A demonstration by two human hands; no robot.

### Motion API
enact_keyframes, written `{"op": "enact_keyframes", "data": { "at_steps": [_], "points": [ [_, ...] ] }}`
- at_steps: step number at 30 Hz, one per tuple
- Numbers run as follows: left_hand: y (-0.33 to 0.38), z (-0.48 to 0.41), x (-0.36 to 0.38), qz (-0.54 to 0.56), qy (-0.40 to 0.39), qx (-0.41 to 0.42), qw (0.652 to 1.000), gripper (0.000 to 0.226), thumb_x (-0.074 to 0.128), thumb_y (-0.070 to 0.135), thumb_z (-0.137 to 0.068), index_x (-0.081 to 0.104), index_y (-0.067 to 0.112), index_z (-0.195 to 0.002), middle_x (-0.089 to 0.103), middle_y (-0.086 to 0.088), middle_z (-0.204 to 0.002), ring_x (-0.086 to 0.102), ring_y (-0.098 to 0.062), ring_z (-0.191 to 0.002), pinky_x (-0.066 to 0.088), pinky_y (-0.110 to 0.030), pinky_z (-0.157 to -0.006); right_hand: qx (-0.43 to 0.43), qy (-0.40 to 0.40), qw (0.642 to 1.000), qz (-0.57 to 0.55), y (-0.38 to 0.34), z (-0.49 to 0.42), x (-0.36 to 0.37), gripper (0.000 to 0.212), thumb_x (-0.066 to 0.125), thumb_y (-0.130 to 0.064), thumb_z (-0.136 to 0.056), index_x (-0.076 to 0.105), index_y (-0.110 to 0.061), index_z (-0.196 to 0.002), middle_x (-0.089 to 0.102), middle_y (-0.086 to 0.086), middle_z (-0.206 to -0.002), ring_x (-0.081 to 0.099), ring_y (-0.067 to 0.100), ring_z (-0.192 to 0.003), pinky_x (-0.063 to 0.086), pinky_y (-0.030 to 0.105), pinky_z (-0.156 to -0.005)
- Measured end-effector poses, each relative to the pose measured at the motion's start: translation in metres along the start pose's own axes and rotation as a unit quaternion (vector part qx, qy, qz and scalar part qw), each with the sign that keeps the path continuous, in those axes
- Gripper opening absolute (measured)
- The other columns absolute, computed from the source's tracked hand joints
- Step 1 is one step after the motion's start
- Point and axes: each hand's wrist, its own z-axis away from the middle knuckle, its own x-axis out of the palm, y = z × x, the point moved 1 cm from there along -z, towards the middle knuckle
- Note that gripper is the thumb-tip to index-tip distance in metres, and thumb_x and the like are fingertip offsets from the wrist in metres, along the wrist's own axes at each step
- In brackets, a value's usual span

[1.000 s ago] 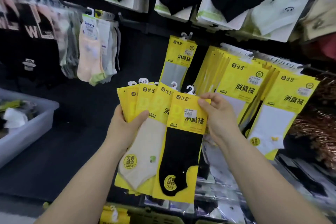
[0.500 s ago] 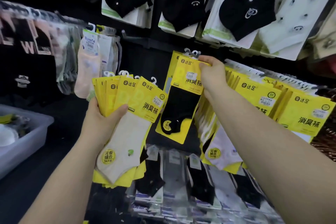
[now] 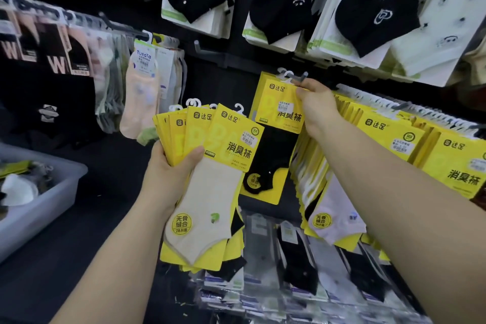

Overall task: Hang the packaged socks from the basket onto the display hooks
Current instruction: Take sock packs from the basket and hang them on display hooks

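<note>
With right grip (image 3: 315, 106) pinching black sock pack (image 3: 272, 163) at top corner, slide hanger (image 3: 287, 77) fully along hook (image 3: 301, 76); hold fan of packs (image 3: 226, 144), clasped in left grip (image 3: 168, 177), well clear.

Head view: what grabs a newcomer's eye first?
The bright yellow sock packs fanned in the left hand, dead centre, cream sock on top. Above right, the right hand pinches a black-sock pack at its top, up at a display hook. The right side is crowded with hung yellow packs.
</note>
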Motion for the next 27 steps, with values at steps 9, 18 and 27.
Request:
{"op": "enact_keyframes", "data": {
  "at_steps": [9, 18, 27],
  "points": [
    [0.004, 0.013, 0.012, 0.027, -0.042, -0.008, 0.999, 0.05, 0.077, 0.047, -0.065, 0.051, 0.04, -0.107, 0.068, 0.011, -0.103, 0.069, -0.01, -0.087, 0.053, -0.028, -0.064, -0.1, -0.026, 0.977, 0.187, 0.009, 0.061, 0.009, 0.025, 0.054, -0.037, -0.093, 0.05, -0.022, -0.113, 0.053, -0.01, -0.111, 0.051, 0.002, -0.096, 0.035, 0.013, -0.072],
    [0.007, 0.024, 0.023, 0.054, -0.089, -0.009, 0.995, 0.053, 0.075, 0.054, -0.055, 0.052, 0.044, -0.101, 0.071, 0.014, -0.096, 0.07, -0.008, -0.084, 0.055, -0.027, -0.064, -0.016, -0.076, 0.997, 0.014, 0.017, 0.084, 0.006, 0.008, 0.067, -0.021, -0.087, 0.07, -0.021, -0.079, 0.071, -0.007, -0.08, 0.066, 0.004, -0.072, 0.052, 0.016, -0.063],
    [0.001, 0.017, 0.02, 0.059, -0.048, -0.008, 0.997, 0.039, 0.074, 0.03, -0.078, 0.05, 0.036, -0.108, 0.066, 0.003, -0.111, 0.064, -0.019, -0.103, 0.051, -0.042, -0.09, -0.052, 0.039, 0.998, 0.022, -0.005, 0.061, -0.021, 0.008, 0.068, -0.025, -0.086, 0.07, -0.025, -0.078, 0.072, 0.0, -0.091, 0.066, 0.024, -0.098, 0.052, 0.046, -0.092]
  ]
}}
